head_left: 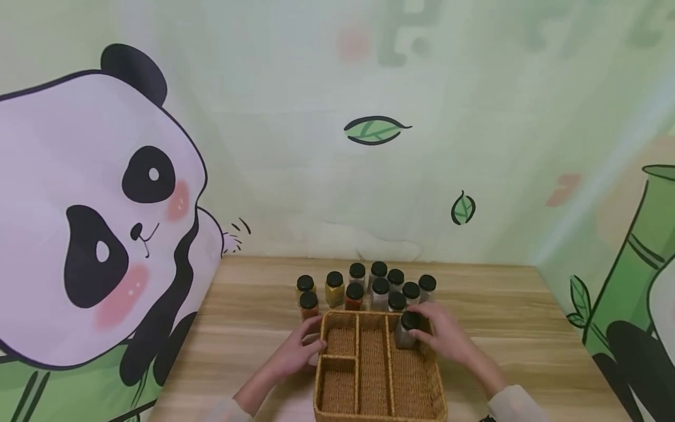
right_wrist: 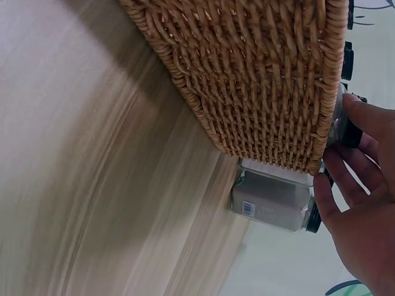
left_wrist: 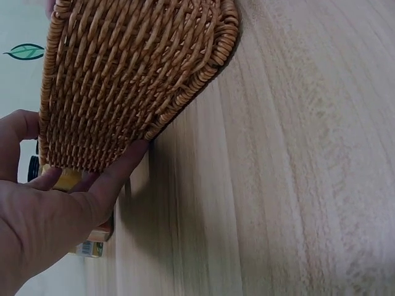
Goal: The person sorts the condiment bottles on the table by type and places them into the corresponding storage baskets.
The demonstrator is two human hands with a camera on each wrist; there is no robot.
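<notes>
A woven basket (head_left: 374, 369) with several compartments sits on the table in front of the person. The left hand (head_left: 297, 351) grips its far left corner; in the left wrist view the thumb is at the rim and a finger (left_wrist: 120, 172) lies along the lower wall. At the far end of the right compartment is a spice jar (head_left: 405, 333) with a black lid. The right hand (head_left: 448, 334) reaches over the basket's right rim and pinches this jar near its lid. The right wrist view shows the thumb by the lid (right_wrist: 352, 132), with the jar's lower part hidden behind the wicker.
Several black-lidded spice jars (head_left: 379, 296) stand grouped beyond the basket. Two more (head_left: 309, 305) are near its far left corner. A jar with grey contents (right_wrist: 271, 200) stands just outside the wicker wall. Behind the wooden table (head_left: 253, 305) rises a panda-printed backdrop (head_left: 295, 176).
</notes>
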